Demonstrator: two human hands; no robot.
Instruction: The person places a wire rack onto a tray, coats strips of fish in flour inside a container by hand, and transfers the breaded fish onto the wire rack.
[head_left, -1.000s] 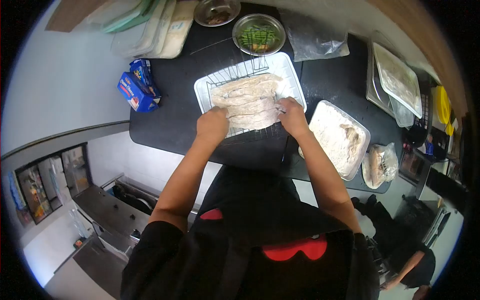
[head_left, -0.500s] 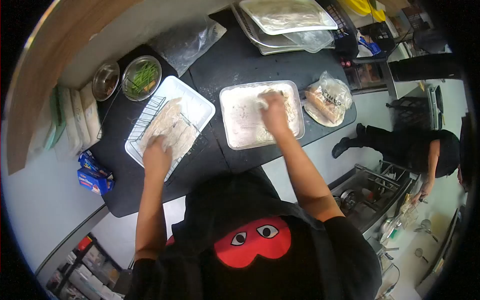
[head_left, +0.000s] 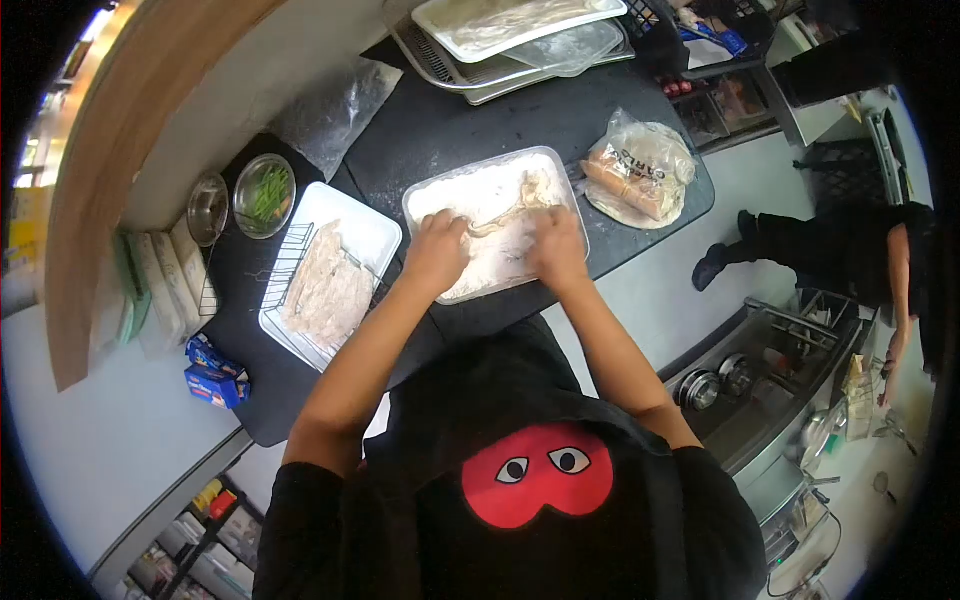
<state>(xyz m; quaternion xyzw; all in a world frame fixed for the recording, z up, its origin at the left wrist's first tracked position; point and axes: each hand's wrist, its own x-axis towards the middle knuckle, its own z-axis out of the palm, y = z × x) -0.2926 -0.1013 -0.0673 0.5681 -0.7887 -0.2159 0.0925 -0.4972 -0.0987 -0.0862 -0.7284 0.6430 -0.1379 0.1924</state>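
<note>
A white tray of flour (head_left: 487, 180) lies in front of me with both my hands in it. My left hand (head_left: 437, 252) is at its left side, fingers curled down onto the end of a floured piece of meat (head_left: 490, 227). At the right side, my right hand (head_left: 557, 245) touches the other end of that piece; its fingers are smeared by motion. To the left, a large flat floured piece (head_left: 328, 290) rests on a wire rack (head_left: 297, 240) over a white tray (head_left: 370, 230). The exact kind of meat cannot be made out.
A bagged loaf of bread (head_left: 630, 185) lies at the right of the table. Steel bowls, one with green vegetables (head_left: 267, 195), stand at the left, near blue boxes (head_left: 215, 378). Stacked trays (head_left: 510, 25) are at the back. A co-worker (head_left: 850, 255) stands to the right.
My left hand has left the floured piece on the rack and moved right into the flour tray. My right hand has stayed over the tray, lower now. The camera view has shifted.
</note>
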